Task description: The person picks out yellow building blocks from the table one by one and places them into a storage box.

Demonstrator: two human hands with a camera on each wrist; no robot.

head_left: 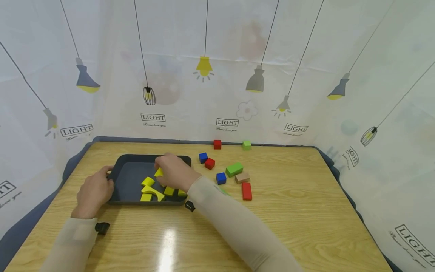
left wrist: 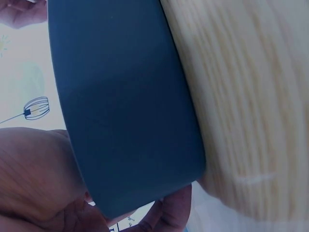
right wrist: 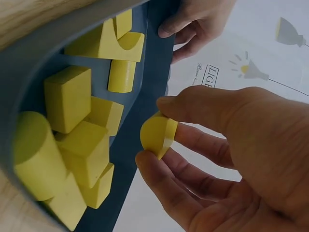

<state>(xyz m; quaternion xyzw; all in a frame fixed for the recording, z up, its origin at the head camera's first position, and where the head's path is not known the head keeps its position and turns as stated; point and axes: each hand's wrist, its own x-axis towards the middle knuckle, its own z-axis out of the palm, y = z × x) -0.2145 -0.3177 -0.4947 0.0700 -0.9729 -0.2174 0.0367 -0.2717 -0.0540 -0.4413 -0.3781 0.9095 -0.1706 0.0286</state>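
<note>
My left hand (head_left: 95, 190) grips the left rim of a dark grey tray (head_left: 127, 185), with the thumb over the edge. The left wrist view shows mostly the tray's outer wall (left wrist: 128, 106). Over the tray's right part, my right hand (head_left: 178, 172) pinches a yellow half-round block (right wrist: 155, 135) between thumb and fingers, above the tray floor. Several yellow blocks lie inside, among them an arch block (head_left: 153, 192), a small cylinder (right wrist: 121, 76) and a larger cylinder (right wrist: 36, 154). In the head view my right hand and sleeve hide part of the tray.
Right of the tray lie loose blocks: blue cubes (head_left: 221, 178), red cubes (head_left: 209, 163), a green block (head_left: 234, 169), a natural wood block (head_left: 242, 178) and a red block (head_left: 247, 191). A light green cube (head_left: 246, 145) stands by the table's back edge. Printed cloth (head_left: 190, 102) surrounds the table.
</note>
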